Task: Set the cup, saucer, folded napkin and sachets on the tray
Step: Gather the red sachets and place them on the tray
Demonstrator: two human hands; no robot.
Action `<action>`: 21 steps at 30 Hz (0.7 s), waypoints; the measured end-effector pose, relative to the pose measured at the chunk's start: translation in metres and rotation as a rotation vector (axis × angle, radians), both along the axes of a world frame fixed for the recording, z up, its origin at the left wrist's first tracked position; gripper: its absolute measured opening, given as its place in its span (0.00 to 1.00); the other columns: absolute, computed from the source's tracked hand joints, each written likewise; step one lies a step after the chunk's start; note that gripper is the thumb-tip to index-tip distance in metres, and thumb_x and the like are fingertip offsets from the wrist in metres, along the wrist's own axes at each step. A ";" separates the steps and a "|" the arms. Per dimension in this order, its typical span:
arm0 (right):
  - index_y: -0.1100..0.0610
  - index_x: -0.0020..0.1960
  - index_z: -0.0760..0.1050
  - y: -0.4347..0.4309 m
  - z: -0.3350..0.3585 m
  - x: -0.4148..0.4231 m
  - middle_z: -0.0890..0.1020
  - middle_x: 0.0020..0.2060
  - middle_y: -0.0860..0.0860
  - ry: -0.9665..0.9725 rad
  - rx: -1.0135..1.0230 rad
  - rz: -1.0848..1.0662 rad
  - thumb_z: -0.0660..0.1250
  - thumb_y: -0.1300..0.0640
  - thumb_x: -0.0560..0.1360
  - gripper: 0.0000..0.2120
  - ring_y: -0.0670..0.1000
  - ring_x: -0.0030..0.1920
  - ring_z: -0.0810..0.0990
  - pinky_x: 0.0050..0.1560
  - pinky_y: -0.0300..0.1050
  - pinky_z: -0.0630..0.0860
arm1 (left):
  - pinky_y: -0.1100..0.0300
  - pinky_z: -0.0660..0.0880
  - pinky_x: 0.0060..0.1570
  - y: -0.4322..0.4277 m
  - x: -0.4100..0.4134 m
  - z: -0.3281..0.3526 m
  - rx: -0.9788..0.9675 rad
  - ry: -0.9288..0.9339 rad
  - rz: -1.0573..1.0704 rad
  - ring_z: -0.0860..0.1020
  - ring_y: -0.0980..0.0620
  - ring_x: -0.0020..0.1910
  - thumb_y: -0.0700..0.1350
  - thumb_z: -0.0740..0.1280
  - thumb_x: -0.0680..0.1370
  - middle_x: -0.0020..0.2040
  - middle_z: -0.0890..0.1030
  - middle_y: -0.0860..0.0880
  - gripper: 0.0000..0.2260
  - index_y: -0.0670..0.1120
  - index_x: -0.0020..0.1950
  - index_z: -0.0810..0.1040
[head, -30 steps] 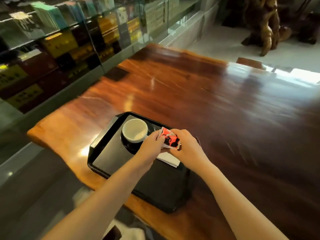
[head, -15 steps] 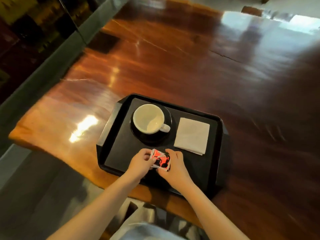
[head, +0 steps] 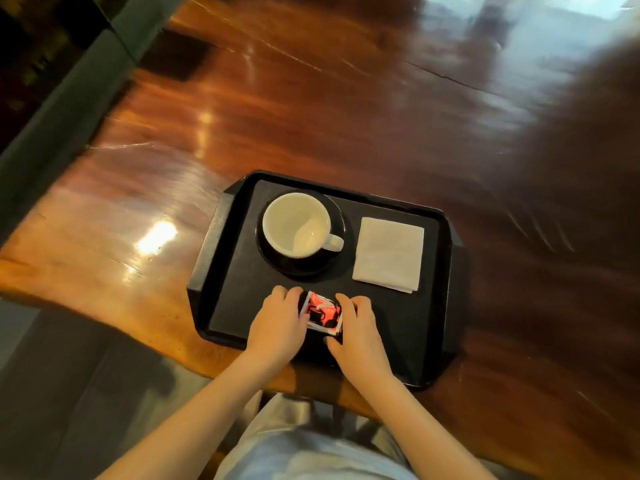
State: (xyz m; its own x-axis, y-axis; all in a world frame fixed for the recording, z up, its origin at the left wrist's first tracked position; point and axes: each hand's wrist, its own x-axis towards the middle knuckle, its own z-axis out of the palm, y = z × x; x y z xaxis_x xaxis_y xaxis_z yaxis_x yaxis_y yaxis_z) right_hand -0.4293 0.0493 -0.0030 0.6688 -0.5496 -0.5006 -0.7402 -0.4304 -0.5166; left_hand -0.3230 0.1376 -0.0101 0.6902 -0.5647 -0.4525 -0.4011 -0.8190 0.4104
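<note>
A black tray (head: 429, 341) lies at the near edge of a wooden table. On its far left stands a white cup (head: 294, 225) on a black saucer (head: 337, 220), handle pointing right. A folded white napkin (head: 388, 254) lies flat on the far right of the tray. Red and black sachets (head: 322, 311) rest low over the tray's near middle. My left hand (head: 277, 323) grips their left edge and my right hand (head: 360, 330) grips their right edge. Whether the sachets touch the tray floor I cannot tell.
The glossy red-brown table (head: 311, 109) stretches far and right of the tray. A grey ledge (head: 69, 95) and a dark glass cabinet run along the left. Grey floor (head: 69, 393) lies below the table's near edge, with my pale clothing at the bottom.
Both hands brought the sachets from above the napkin down toward me to the tray's near middle. The napkin is now uncovered. The camera tilted down.
</note>
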 end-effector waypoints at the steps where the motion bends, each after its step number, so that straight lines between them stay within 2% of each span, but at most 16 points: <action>1: 0.50 0.73 0.56 0.000 0.000 -0.001 0.60 0.69 0.50 0.000 -0.007 0.007 0.68 0.57 0.74 0.33 0.49 0.68 0.66 0.64 0.42 0.71 | 0.58 0.73 0.59 0.003 0.001 0.000 -0.014 0.011 -0.045 0.70 0.50 0.64 0.47 0.65 0.77 0.67 0.69 0.48 0.24 0.49 0.71 0.63; 6: 0.51 0.72 0.58 0.000 -0.003 0.001 0.62 0.69 0.50 -0.015 -0.028 0.034 0.67 0.57 0.75 0.30 0.49 0.68 0.65 0.63 0.41 0.71 | 0.59 0.72 0.60 0.009 0.001 -0.002 -0.090 0.069 -0.192 0.66 0.51 0.68 0.43 0.68 0.74 0.68 0.65 0.49 0.31 0.52 0.74 0.58; 12: 0.53 0.70 0.62 -0.003 -0.006 0.002 0.65 0.66 0.50 -0.052 -0.050 0.073 0.66 0.57 0.75 0.26 0.48 0.63 0.69 0.59 0.38 0.73 | 0.62 0.72 0.59 0.005 0.003 -0.009 -0.107 0.008 -0.236 0.69 0.53 0.65 0.46 0.68 0.75 0.68 0.67 0.50 0.25 0.51 0.70 0.64; 21: 0.52 0.70 0.61 -0.006 -0.008 0.001 0.64 0.66 0.50 -0.036 -0.013 0.076 0.68 0.58 0.74 0.28 0.48 0.61 0.70 0.56 0.37 0.74 | 0.62 0.70 0.61 0.003 0.003 -0.006 -0.102 0.027 -0.277 0.69 0.53 0.66 0.45 0.67 0.75 0.68 0.67 0.50 0.25 0.49 0.71 0.64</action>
